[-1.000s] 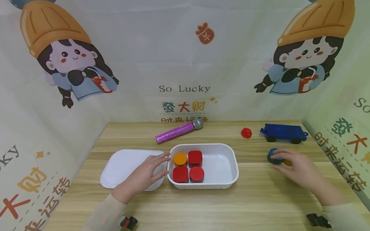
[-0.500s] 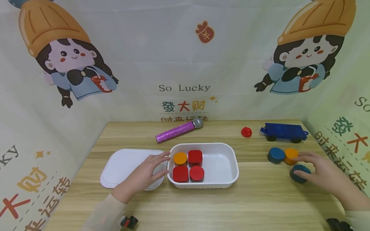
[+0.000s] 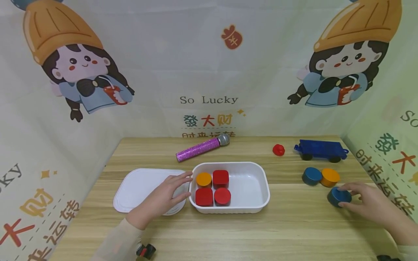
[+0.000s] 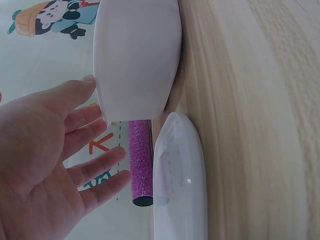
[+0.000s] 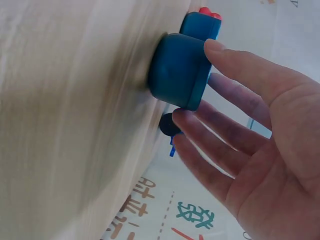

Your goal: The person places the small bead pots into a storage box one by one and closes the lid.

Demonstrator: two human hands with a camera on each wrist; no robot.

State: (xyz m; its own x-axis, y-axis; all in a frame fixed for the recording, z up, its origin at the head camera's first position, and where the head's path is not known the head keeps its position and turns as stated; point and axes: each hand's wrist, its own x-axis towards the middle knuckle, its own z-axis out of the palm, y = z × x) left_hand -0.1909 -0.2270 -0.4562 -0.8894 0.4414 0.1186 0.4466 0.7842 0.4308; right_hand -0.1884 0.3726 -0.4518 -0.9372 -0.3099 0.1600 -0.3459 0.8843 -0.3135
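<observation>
My left hand, its fingers relaxed, touches the left end of a white open box in the head view. Inside the box are an orange round block, two red squarish blocks and a red round block, all in its left half. My right hand holds a dark blue round block on the table, thumb on one side and fingers on the other; the right wrist view shows this blue block close up. Another blue block and an orange block stand side by side behind it.
A white lid lies left of the box, partly under my left hand. At the back are a purple glittery microphone, a small red piece and a blue toy wagon. A printed cloth walls the table.
My right hand has drawn back and to the right from the farther blue block, uncovering the orange block and the nearer blue one, which it now holds. My left hand stays put.
</observation>
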